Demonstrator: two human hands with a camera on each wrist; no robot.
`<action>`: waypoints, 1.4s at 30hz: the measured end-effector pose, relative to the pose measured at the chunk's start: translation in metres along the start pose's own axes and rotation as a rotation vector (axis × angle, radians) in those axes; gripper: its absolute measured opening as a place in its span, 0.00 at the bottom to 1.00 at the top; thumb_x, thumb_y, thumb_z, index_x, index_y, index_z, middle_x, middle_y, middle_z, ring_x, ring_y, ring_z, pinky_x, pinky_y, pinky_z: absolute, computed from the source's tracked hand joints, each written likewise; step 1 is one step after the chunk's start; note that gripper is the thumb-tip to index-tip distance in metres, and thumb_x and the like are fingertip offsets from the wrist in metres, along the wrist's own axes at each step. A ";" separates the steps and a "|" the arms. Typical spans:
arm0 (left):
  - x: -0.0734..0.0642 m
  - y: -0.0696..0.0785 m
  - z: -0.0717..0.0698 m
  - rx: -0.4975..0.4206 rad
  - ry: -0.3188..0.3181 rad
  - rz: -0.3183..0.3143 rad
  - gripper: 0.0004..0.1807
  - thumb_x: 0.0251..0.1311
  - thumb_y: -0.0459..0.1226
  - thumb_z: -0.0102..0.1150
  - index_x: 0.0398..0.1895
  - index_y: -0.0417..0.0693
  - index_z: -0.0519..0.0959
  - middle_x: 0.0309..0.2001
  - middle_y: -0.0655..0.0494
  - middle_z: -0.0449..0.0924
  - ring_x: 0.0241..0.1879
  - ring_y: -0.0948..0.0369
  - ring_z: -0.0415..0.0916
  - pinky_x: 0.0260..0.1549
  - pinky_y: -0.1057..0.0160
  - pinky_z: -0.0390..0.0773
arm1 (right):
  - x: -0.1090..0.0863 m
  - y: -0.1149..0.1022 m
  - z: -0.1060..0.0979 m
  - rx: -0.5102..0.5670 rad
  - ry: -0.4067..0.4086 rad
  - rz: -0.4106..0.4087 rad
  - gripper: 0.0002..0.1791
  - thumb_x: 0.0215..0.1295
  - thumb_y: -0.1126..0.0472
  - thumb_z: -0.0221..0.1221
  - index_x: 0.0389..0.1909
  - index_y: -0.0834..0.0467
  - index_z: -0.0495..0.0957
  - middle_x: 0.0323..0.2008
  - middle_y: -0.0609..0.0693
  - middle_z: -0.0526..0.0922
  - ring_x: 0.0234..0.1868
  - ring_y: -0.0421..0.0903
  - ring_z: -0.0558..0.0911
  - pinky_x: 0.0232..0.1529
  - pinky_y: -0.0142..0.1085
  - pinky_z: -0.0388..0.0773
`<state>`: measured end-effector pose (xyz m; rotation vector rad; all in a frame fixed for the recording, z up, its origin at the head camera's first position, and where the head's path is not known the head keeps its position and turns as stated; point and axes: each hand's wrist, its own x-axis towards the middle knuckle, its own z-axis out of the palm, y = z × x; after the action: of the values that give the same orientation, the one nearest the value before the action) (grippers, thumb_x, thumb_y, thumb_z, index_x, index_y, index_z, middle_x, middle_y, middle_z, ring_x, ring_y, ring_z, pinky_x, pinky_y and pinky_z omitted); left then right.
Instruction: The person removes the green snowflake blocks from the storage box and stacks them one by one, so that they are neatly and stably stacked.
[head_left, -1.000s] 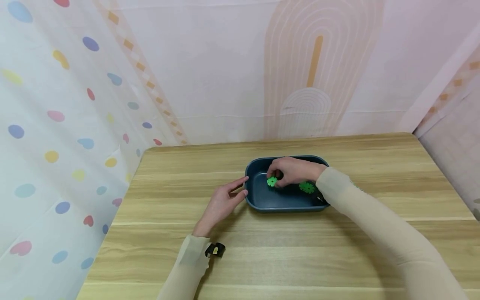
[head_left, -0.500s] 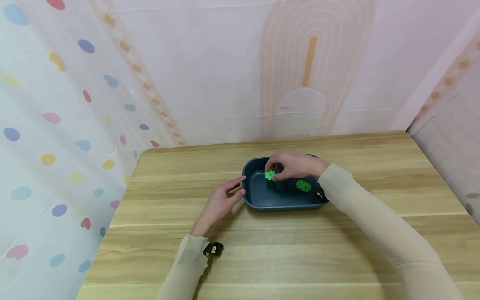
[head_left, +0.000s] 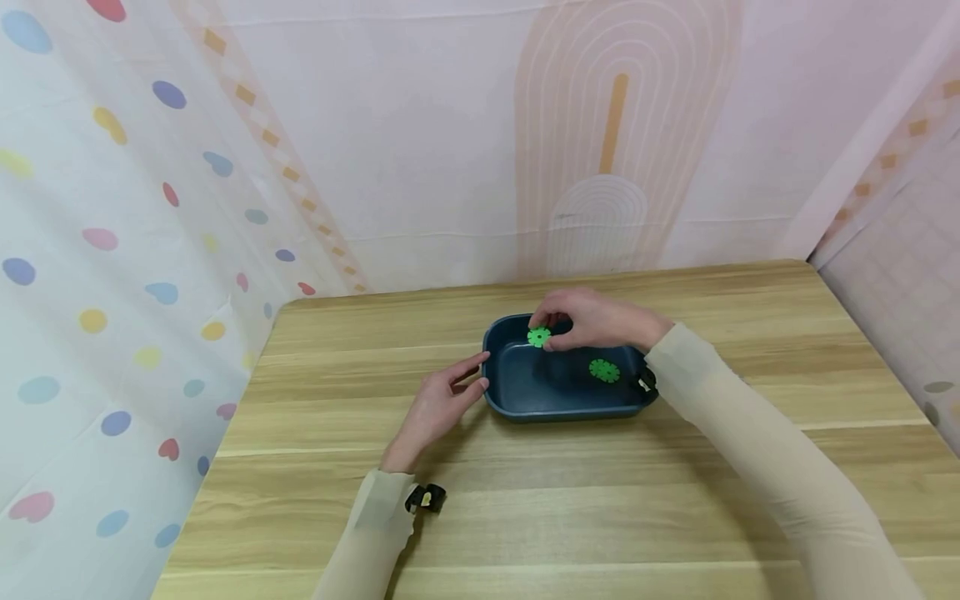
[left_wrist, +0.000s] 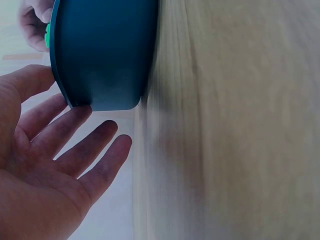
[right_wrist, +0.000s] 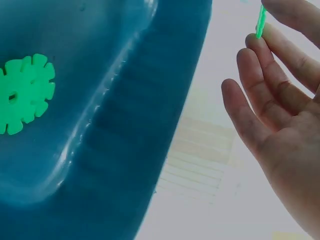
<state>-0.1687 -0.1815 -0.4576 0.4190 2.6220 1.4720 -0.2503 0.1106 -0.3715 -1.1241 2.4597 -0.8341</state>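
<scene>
My right hand (head_left: 588, 321) pinches a small bright green snowflake disc (head_left: 538, 337) with notched edges, raised over the far left part of a dark blue tray (head_left: 525, 416). In the right wrist view the pinched disc (right_wrist: 260, 22) shows edge-on at the fingertips. Green snowflake discs (head_left: 604, 371), seemingly overlapping, lie on the tray's floor toward the right. At the tray's left end is my left hand (head_left: 437, 408), thumb and fingertips at the rim and fingers spread. The left wrist view shows these relaxed fingers (left_wrist: 75, 120) against the tray's outer wall (left_wrist: 105, 55).
The tray stands on a wood-grain table (head_left: 360, 367), toward its back edge. Behind the table hangs a pale patterned curtain (head_left: 435, 150), with a dotted one (head_left: 135, 250) at the left. A black wrist strap (head_left: 426, 498) sticks out beside the left sleeve.
My right hand has lifted the green disc up from the tray floor and slightly back. The left hand stays at the tray's left end. The head view has shifted slightly.
</scene>
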 end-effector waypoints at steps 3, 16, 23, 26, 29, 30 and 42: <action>0.000 0.001 -0.001 -0.002 -0.002 0.006 0.24 0.75 0.40 0.60 0.72 0.50 0.76 0.71 0.45 0.72 0.66 0.50 0.75 0.57 0.53 0.81 | -0.004 -0.003 -0.002 -0.009 0.023 -0.014 0.19 0.69 0.57 0.68 0.59 0.57 0.83 0.54 0.49 0.82 0.53 0.50 0.80 0.58 0.47 0.80; 0.001 0.000 -0.002 0.003 0.002 0.006 0.24 0.75 0.40 0.60 0.72 0.52 0.76 0.71 0.47 0.73 0.66 0.50 0.75 0.57 0.54 0.81 | -0.022 -0.007 -0.003 0.010 0.147 -0.036 0.19 0.68 0.58 0.69 0.58 0.56 0.83 0.55 0.50 0.83 0.54 0.49 0.81 0.60 0.50 0.79; 0.001 0.000 -0.002 -0.012 -0.003 0.015 0.24 0.74 0.39 0.60 0.72 0.49 0.76 0.72 0.46 0.72 0.67 0.49 0.74 0.58 0.55 0.80 | -0.034 -0.008 -0.001 -0.010 0.206 -0.044 0.19 0.67 0.57 0.70 0.57 0.57 0.83 0.54 0.49 0.83 0.55 0.49 0.82 0.60 0.50 0.79; 0.001 0.000 -0.003 -0.016 -0.003 0.014 0.24 0.74 0.39 0.60 0.72 0.49 0.76 0.72 0.46 0.72 0.68 0.49 0.74 0.58 0.56 0.80 | -0.039 -0.008 0.001 -0.011 0.224 -0.038 0.19 0.67 0.57 0.70 0.57 0.56 0.83 0.54 0.49 0.83 0.54 0.48 0.81 0.58 0.49 0.79; 0.000 0.000 -0.003 -0.020 -0.004 0.013 0.24 0.75 0.39 0.60 0.72 0.49 0.76 0.72 0.46 0.72 0.68 0.49 0.73 0.58 0.55 0.80 | -0.044 -0.006 0.004 -0.003 0.235 -0.017 0.19 0.68 0.56 0.69 0.58 0.56 0.83 0.53 0.48 0.82 0.53 0.48 0.80 0.57 0.49 0.79; 0.000 0.001 -0.003 -0.021 -0.005 0.012 0.24 0.75 0.39 0.60 0.72 0.49 0.76 0.72 0.46 0.72 0.68 0.49 0.73 0.58 0.55 0.80 | -0.046 -0.005 0.005 0.001 0.237 -0.008 0.20 0.68 0.56 0.69 0.58 0.56 0.83 0.53 0.48 0.82 0.53 0.47 0.79 0.57 0.49 0.79; -0.002 0.003 -0.004 -0.027 -0.008 -0.002 0.24 0.75 0.39 0.60 0.72 0.49 0.76 0.72 0.46 0.72 0.68 0.49 0.73 0.58 0.55 0.80 | -0.072 0.000 0.010 0.005 0.311 0.025 0.19 0.69 0.58 0.69 0.58 0.59 0.83 0.52 0.51 0.81 0.53 0.52 0.80 0.57 0.55 0.78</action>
<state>-0.1672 -0.1840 -0.4526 0.4186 2.5921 1.5002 -0.1987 0.1619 -0.3764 -1.0253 2.7106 -1.0785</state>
